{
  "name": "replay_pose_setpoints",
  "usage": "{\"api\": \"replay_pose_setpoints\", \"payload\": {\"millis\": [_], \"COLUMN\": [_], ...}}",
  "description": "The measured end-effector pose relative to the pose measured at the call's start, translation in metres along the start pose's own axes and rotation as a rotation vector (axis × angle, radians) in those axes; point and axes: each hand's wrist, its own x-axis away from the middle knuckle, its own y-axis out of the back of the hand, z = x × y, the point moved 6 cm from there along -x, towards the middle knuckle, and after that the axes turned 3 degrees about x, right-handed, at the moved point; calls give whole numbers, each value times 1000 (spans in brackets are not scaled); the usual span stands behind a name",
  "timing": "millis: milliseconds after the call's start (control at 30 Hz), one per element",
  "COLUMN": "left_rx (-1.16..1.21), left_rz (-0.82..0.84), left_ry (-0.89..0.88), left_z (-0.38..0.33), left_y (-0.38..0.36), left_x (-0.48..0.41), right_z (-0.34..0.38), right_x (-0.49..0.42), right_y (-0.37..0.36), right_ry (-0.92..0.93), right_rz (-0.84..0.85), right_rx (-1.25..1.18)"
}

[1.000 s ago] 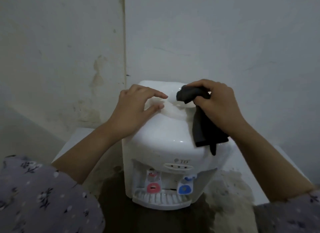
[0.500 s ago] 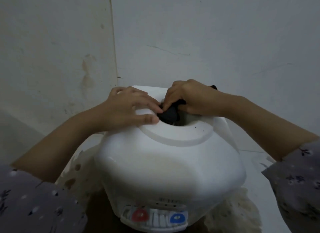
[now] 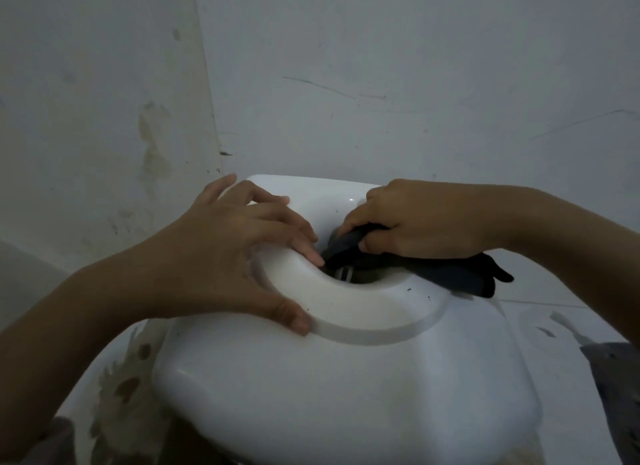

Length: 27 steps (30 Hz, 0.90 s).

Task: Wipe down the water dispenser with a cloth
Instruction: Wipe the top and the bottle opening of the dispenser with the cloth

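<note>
We start at the water dispenser, a white plastic unit that fills the lower middle of the view and stands on a counter in the corner of a pale wall. Its top carries a raised ring around the opening where a bottle would sit, and dark specks show on that ring. The cloth is dark; one end is bunched and pushed down into the opening, and the rest trails over the ring's right side. Our right hand is closed around that bunched end, fingers curled tight, which we judge lets the fabric reach the inner wall of the hole. Our left hand holds nothing: it lies spread wide on the ring's left side, thumb against the outer edge, fingertips at the lip. We take this as bracing, so the light unit does not shift under the rubbing.
</note>
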Motion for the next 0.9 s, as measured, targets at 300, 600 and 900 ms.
{"api": "replay_pose_setpoints", "payload": {"millis": [300,600,900], "left_rx": [95,94,74], "left_rz": [-13,64,54], "left_ry": [-12,0,15], "left_z": [0,-1,-1], "left_y": [-1,-1,0], "left_x": [0,-4,-5], "right_z": [-11,11,13], "right_x": [8,-1,18], "right_y": [28,39,18], "right_ry": [5,305,36], "right_rz": [-52,-375,-243], "right_rx": [-587,50,331]}}
